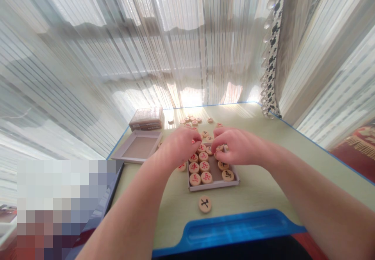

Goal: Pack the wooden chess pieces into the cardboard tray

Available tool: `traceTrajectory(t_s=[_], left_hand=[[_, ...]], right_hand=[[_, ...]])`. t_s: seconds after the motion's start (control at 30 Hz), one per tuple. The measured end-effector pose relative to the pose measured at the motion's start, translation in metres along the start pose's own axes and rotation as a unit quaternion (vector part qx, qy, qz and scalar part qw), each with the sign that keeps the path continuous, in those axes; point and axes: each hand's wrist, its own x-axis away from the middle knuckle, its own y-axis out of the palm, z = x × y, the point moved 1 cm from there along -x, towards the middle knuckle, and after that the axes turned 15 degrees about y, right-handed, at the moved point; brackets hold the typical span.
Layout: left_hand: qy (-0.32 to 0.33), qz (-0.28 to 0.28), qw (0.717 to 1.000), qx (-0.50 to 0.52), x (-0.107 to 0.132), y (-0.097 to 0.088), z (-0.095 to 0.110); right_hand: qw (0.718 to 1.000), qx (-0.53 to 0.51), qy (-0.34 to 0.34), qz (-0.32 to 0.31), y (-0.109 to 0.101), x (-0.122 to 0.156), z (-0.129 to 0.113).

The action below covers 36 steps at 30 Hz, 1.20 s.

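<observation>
My left hand [182,144] is closed, its fingertips pinching at a red-marked Chinese chess piece over the far left part of a shallow white box [215,184]. My right hand [234,144] curls its fingers round a black-marked chess piece [219,147] at the box's far right; the fingers partly hide it. Inside the box, red-marked pieces [204,166] stand in two columns on the left. A black-marked piece [227,174] lies in the near right corner, with another just behind it. Bare box floor shows between the columns.
One loose piece [204,204] lies in front of the box. More pieces [195,122] are scattered behind my hands. At left are a white box lid [136,146] and a wrapped stack [146,118]. A blue tray edge [237,228] is nearest me; curtains hang behind the table.
</observation>
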Motion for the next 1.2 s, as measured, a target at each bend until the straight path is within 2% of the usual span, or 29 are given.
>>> traceTrajectory(t_s=[0.3,0.53,0.73,0.83,0.93,1.07,1.13,1.2], left_hand=[[0.005,0.011,1.000,-0.011,0.000,0.001,-0.001],[-0.001,0.002,1.000,-0.008,0.001,-0.002,0.000],[0.001,0.015,1.000,-0.024,0.003,-0.007,0.002],[-0.024,0.010,0.999,-0.041,0.004,-0.008,-0.004],[-0.093,0.000,0.994,-0.061,0.005,-0.010,-0.014],[-0.201,-0.063,0.976,-0.051,0.007,-0.013,-0.023],[-0.216,-0.094,0.971,-0.037,0.008,-0.014,-0.023],[-0.202,-0.080,0.976,-0.031,0.010,-0.015,-0.021]], right_hand=[[1.000,-0.003,0.004,-0.022,0.001,-0.001,0.001],[0.999,0.000,0.033,0.044,-0.003,-0.004,0.006],[0.998,0.004,0.036,0.057,0.001,-0.008,0.007],[0.998,-0.001,0.041,0.057,0.003,-0.007,0.007],[0.999,-0.025,0.021,0.034,0.002,-0.003,0.006],[0.997,-0.043,-0.008,-0.063,0.001,0.003,0.009],[0.993,-0.032,0.009,-0.111,0.002,0.005,0.012],[0.990,-0.020,0.025,-0.138,0.004,0.008,0.014]])
